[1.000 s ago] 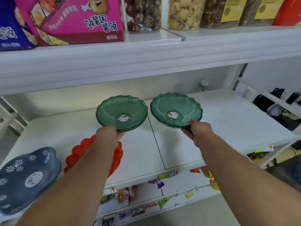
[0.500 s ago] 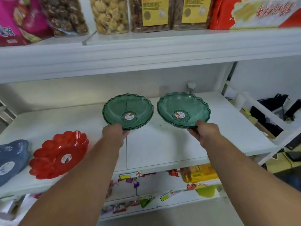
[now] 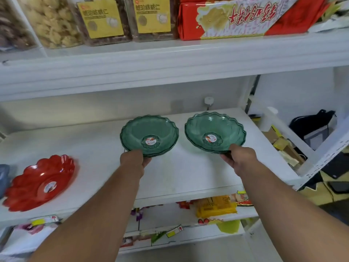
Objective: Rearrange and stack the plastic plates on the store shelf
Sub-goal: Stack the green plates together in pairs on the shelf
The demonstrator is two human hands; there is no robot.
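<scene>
The left hand [image 3: 134, 161] gripped the near rim of a green plate [image 3: 149, 136], thumb over the edge and fingers curled beneath it. The right hand [image 3: 239, 159] gripped the near rim of a second green plate [image 3: 215, 132] the same way. Both plates were tilted toward the camera, side by side but apart, over the white shelf [image 3: 188, 173]; layered edges under each rim suggested a small stack in each hand, though the count could not be told. Each plate carried a round sticker at its centre. Well to the left, a red plate [image 3: 40, 183] with a scalloped edge lay on the same shelf, and a blue plate [image 3: 3, 176] showed at the frame's left edge beside it. On the shelf above stood clear jars of snacks [image 3: 103, 19] and a red box [image 3: 245, 16].
</scene>
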